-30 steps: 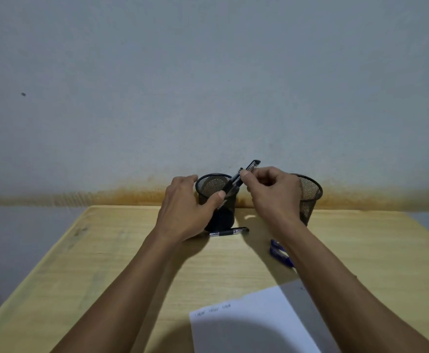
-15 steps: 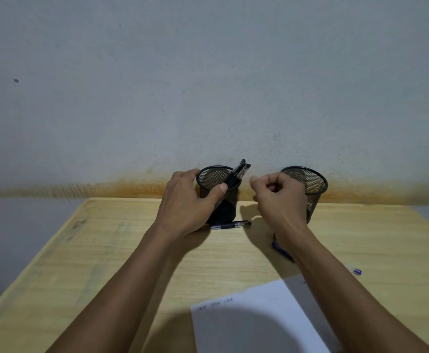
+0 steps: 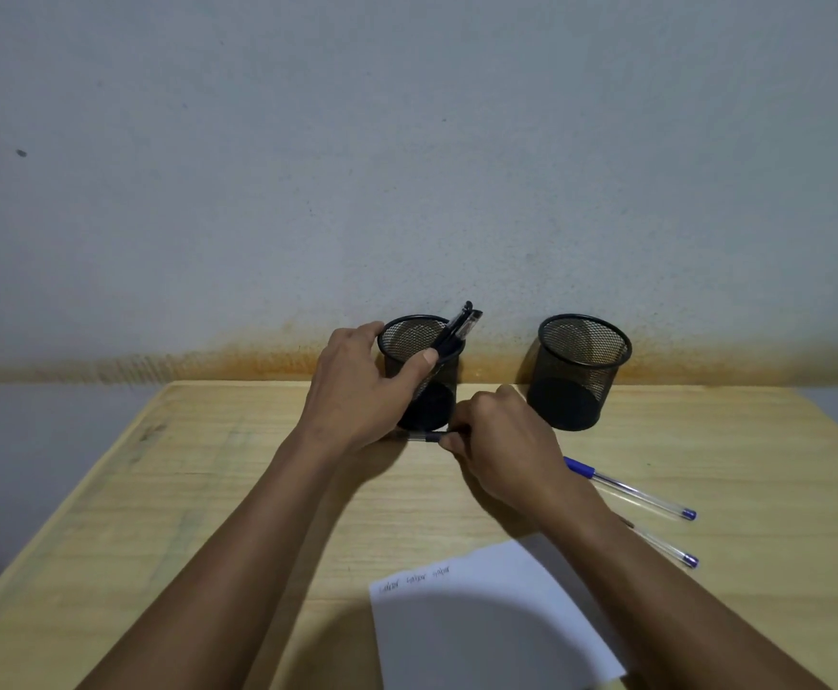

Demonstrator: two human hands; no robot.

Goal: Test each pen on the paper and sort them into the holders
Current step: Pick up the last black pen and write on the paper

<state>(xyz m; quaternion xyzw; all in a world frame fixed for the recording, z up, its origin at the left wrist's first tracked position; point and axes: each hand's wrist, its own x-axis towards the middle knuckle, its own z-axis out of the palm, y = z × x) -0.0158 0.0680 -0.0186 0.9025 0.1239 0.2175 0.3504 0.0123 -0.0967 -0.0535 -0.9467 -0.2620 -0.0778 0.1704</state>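
Head view: left hand point(image 3: 357, 395) grips left holder point(image 3: 424, 376); right hand point(image 3: 501, 448) pinches black pen point(image 3: 424, 437) on table point(image 3: 207, 490).

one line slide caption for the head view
Left hand steadies the left mesh holder while the right hand pinches a black pen lying on the table.

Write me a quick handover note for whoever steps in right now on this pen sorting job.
Left hand grips the left holder, which holds black pens.
Right hand pinches a black pen lying on the table in front of that holder.
Right holder looks empty.
Two blue pens lie at right, apparently unsorted.
Paper carries a few test scribbles.
Left: test the pinched pen, then the blue ones, and sort them.
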